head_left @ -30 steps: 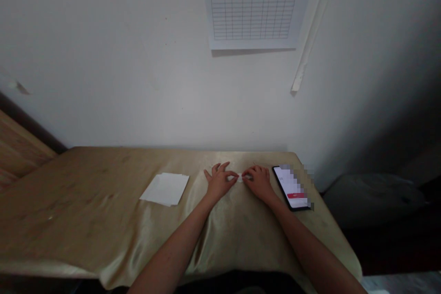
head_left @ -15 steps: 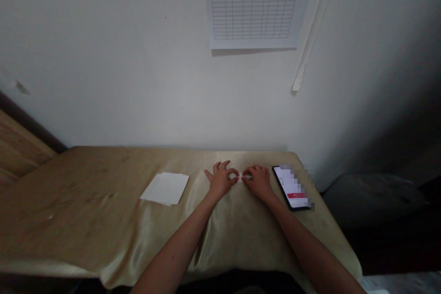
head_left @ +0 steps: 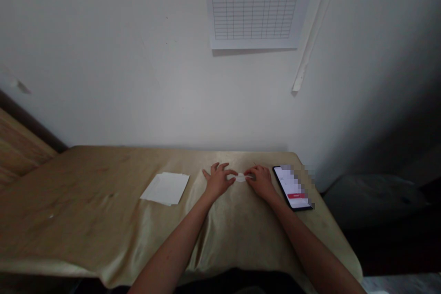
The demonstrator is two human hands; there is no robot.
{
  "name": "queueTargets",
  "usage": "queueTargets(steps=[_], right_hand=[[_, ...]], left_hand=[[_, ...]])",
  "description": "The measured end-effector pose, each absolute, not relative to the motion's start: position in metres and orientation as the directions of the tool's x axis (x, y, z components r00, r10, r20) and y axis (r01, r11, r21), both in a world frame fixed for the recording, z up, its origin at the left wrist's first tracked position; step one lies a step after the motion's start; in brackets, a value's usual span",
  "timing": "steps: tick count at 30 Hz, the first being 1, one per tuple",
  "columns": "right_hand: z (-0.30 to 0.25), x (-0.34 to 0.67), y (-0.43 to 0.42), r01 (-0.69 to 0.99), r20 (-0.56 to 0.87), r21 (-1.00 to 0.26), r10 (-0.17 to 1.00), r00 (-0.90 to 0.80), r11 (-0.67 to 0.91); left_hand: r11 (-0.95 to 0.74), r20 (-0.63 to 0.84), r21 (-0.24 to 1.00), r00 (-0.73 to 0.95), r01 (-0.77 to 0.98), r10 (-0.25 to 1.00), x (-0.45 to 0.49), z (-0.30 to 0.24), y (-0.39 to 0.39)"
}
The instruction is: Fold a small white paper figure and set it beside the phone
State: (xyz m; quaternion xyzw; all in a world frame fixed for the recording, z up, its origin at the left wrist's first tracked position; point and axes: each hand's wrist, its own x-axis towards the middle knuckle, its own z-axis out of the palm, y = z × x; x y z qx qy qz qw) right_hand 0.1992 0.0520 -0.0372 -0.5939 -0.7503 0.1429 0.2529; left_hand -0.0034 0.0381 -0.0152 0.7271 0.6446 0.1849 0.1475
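Between my two hands is a small piece of white folded paper (head_left: pixel 240 178), low over the table. My left hand (head_left: pixel 218 181) pinches its left end between thumb and index finger, the other fingers spread out. At the right end, the thumb and fingertips of my right hand (head_left: pixel 261 180) close on the same paper, with the remaining fingers curled. The exact folds are too small to make out. A loose stack of white paper sheets (head_left: pixel 165 188) lies to the left of my left hand.
A phone (head_left: pixel 292 188) with a lit screen lies right of my right hand. The table (head_left: pixel 86 220) has a wrinkled gold cloth and meets a white wall (head_left: pixel 138 78). A printed grid sheet (head_left: pixel 253 9) hangs on that wall. Wooden furniture (head_left: pixel 24 147) stands at the left.
My hands have moved slightly apart, and more of the white paper shows between them. The paper stack and the phone have stayed put.
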Motion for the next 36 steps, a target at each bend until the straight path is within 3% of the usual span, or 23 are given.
queueTargets(steps=[14, 26, 36], right_hand=[[-0.038, 0.199, 0.041, 0.832, 0.293, -0.437, 0.928, -0.229, 0.343], [-0.039, 0.202, 0.046, 0.745, 0.36, -0.542, 0.909, -0.213, 0.389], [-0.035, 0.199, 0.044, 0.735, 0.327, -0.58, 0.927, -0.185, 0.351]], left_hand=[[-0.193, 0.162, 0.438, 0.134, 0.878, 0.978, -0.001, -0.019, 0.037], [-0.264, 0.251, 0.526, 0.149, 0.809, 0.956, 0.002, -0.02, 0.036], [-0.264, 0.23, 0.497, 0.168, 0.827, 0.959, 0.004, -0.02, 0.036]])
